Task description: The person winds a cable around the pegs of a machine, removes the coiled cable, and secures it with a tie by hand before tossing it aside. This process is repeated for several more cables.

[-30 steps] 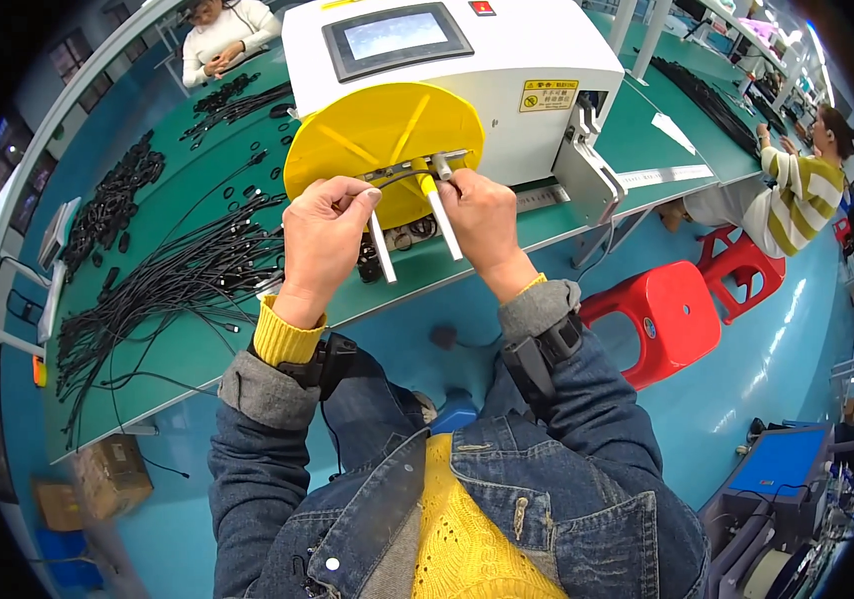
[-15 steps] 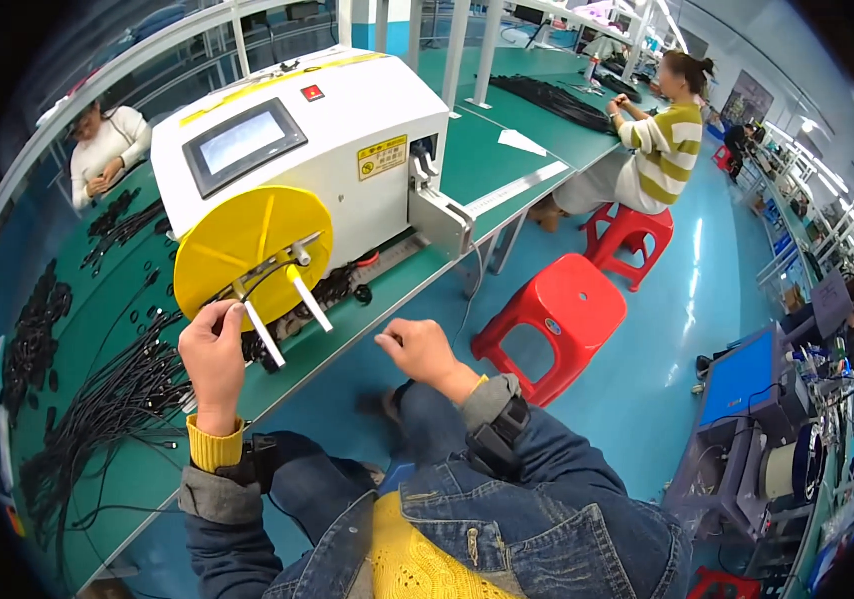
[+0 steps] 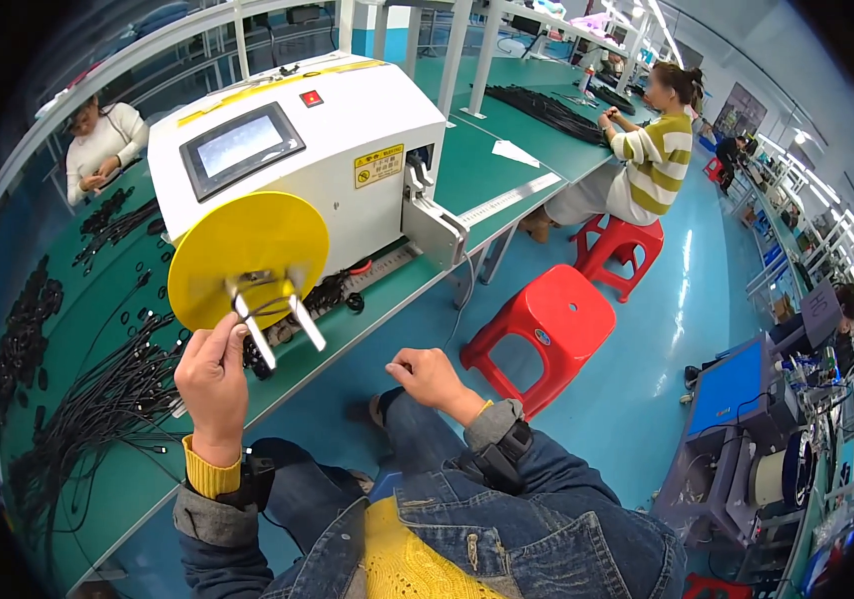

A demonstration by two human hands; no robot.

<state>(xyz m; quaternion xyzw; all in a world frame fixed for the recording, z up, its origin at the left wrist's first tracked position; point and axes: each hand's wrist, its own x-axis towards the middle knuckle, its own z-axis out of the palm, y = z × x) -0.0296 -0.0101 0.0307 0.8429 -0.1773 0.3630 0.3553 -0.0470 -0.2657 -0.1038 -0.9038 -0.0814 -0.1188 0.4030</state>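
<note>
Between the thumb and fingers of my left hand (image 3: 212, 384) is a thin black cable (image 3: 265, 307), pinched just in front of the white winding machine (image 3: 287, 150). The cable runs onto two pale posts (image 3: 309, 324) that stick out from a yellow disc (image 3: 247, 235). Motion smears the disc's centre and the posts' bases. My right hand (image 3: 435, 379) hangs beyond the table edge, above my legs, its fingers curled in loosely and nothing visible in them.
Black cables (image 3: 112, 389) lie bundled on the green table (image 3: 297, 374) at left. A red stool (image 3: 557, 329) stands right of the machine, another (image 3: 622, 250) behind it under a seated co-worker (image 3: 657, 165). A second co-worker (image 3: 102, 150) sits across the table.
The disc's ribs, sharp before, are now blurred by turning, and the cable shows looped between the posts. My right hand has shifted slightly right and down; the left still pinches the cable.
</note>
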